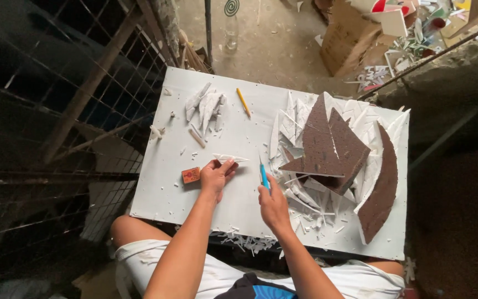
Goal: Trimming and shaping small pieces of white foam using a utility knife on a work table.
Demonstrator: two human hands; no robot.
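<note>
Your left hand point(215, 176) pinches a thin white foam sliver point(230, 158) mid-board; your right hand point(273, 204) grips a blue knife point(263, 175). Brown cork-textured triangles point(327, 145) crowd the white board point(167, 182)'s right edge, above a dusty concrete floor point(272, 50).

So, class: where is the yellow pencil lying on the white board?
In the head view the yellow pencil lies near the white board's far edge, just right of a small pile of white offcuts.

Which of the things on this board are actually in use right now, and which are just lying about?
In use:
- left hand pinching a thin white sliver
- right hand holding a blue cutter

Lying about:
- yellow pencil
- small orange box
- pile of white offcuts
- brown-faced triangular pieces
- curved brown piece
- white board underneath
</note>
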